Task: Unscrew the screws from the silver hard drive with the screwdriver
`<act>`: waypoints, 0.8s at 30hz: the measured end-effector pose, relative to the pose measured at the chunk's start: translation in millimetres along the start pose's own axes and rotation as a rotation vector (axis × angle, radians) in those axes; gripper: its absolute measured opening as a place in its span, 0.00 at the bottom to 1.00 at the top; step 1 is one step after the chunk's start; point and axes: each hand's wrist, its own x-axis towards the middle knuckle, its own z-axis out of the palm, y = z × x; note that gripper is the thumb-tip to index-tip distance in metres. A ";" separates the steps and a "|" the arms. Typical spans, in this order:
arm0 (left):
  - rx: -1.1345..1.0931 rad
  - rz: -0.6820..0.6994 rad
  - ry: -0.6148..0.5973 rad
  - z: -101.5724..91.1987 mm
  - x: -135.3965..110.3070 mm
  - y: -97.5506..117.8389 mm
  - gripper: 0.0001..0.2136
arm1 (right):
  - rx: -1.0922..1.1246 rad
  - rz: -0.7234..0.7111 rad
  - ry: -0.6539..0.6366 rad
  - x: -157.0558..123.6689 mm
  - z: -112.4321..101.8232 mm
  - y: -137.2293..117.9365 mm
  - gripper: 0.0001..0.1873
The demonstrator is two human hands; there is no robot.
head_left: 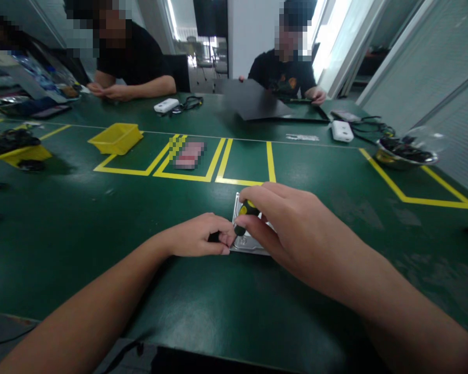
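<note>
In the head view a silver metal hard drive (pixel 253 245) lies flat on the green table, partly covered by both hands. My right hand (pixel 286 221) is closed round the black and yellow handle of a screwdriver (pixel 248 209), which is held tilted over the drive. The screwdriver's tip points down near the drive's left side, where it is hard to make out. With fingers curled, my left hand (pixel 203 235) grips the drive's left edge, close beside the screwdriver.
Beyond the drive, yellow tape (pixel 242 182) marks boxes on the table (pixel 171 301). A yellow bin (pixel 117 137) stands back left, another yellow bin (pixel 21 156) with dark parts farther left. A metal bowl (pixel 403 158) is at right. Opposite, a person handles a dark panel (pixel 253 101); another sits left.
</note>
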 end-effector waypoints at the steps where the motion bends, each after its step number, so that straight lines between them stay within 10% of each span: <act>1: -0.004 -0.001 -0.002 -0.1 -0.1 0.2 0.04 | 0.003 -0.002 -0.001 0.0 -0.1 0.2 0.11; 24: -0.081 0.008 -0.002 -3.5 -1.8 1.7 0.04 | 0.154 -0.099 0.112 1.2 -0.8 2.9 0.13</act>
